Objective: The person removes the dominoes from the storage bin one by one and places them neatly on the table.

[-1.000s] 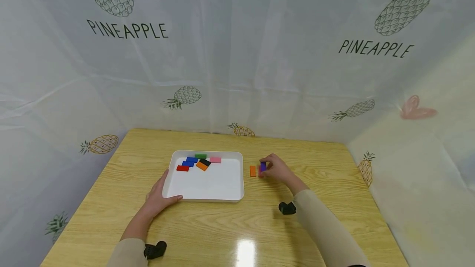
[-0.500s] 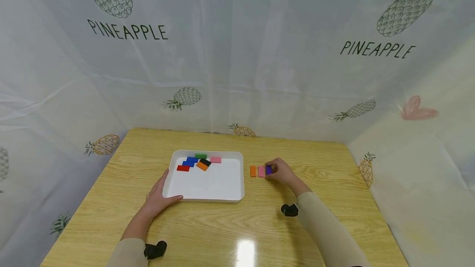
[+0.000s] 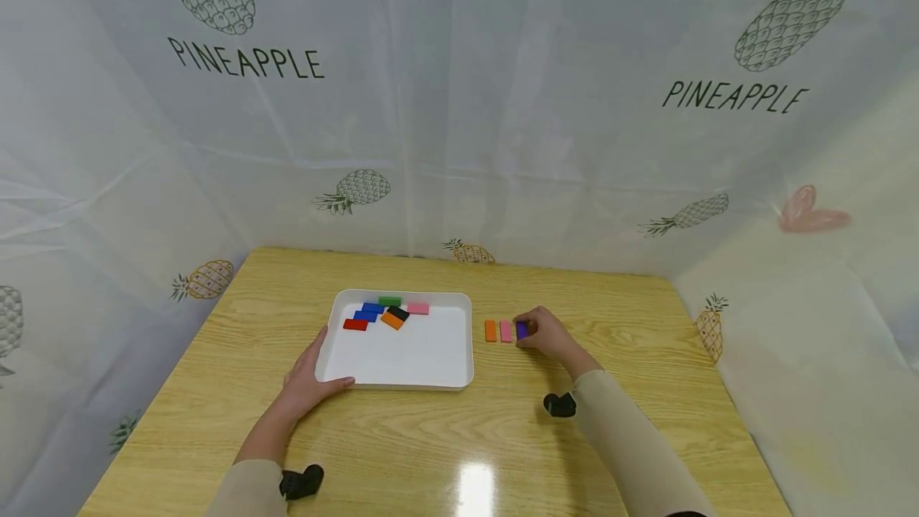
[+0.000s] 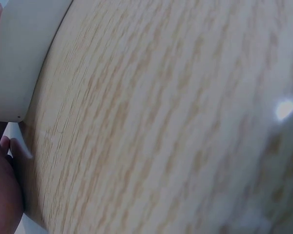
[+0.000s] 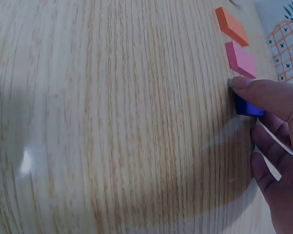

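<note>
In the head view my left hand (image 3: 305, 385) holds the near left corner of a white tray (image 3: 402, 386), thumb on its front rim and fingers along the left side. My right hand (image 3: 549, 335), to the tray's right, pinches a purple domino-shaped block (image 3: 522, 330) between thumb and fingers. The right wrist view shows this purple block (image 5: 254, 108) low at the wood surface, partly hidden by the thumb. To its left stand a pink block (image 3: 506, 331) and an orange block (image 3: 491, 331), side by side in a row with small gaps.
Several blocks lie toward the tray's far left: red (image 3: 355, 325), blue (image 3: 365, 316), green (image 3: 390, 301), black (image 3: 399, 313), orange (image 3: 392, 321) and pink (image 3: 418, 309). A pineapple-printed sheet (image 3: 459, 118) hangs around the wooden table (image 3: 431, 445).
My right hand has moved the purple block right, from overlapping the pink block to a spot just beside it, and it still pinches it. The left hand and tray stay put.
</note>
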A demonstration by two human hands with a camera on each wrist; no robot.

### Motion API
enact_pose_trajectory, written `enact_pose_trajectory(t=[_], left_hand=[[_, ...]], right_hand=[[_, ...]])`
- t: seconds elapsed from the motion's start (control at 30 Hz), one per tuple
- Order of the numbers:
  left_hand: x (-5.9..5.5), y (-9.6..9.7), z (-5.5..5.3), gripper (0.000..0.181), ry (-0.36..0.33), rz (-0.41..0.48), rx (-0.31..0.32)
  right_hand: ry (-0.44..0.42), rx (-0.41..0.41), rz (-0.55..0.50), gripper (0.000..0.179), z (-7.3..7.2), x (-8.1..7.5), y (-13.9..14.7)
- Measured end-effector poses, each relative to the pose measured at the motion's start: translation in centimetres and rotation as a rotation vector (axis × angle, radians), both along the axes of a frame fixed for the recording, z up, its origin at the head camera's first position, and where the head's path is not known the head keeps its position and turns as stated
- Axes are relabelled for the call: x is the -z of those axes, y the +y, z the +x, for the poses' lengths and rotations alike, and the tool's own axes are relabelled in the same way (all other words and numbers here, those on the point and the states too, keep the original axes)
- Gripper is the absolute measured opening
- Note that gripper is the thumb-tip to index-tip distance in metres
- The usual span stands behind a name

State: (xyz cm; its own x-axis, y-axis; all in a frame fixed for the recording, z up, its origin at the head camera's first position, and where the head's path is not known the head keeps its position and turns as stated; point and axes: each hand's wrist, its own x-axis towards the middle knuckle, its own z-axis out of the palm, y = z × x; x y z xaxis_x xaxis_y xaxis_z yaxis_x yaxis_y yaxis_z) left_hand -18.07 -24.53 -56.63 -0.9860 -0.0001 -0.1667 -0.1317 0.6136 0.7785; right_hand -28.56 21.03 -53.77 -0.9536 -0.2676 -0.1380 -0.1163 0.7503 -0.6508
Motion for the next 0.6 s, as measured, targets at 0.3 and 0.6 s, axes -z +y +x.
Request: enact_pose_trajectory(t=[0.3,0.6], left_hand=[[-0.05,0.05,0.00,0.120,-0.004,-0.008,-0.003],[0.00,0.04,0.09,0.121,-0.009,-0.016,-0.003]], right_hand=[[-0.006,0.004,0.004,0.045,-0.25,0.26,-0.07],[-0.002,0.004,0.011,0.046,-0.33,0.31,-0.18]])
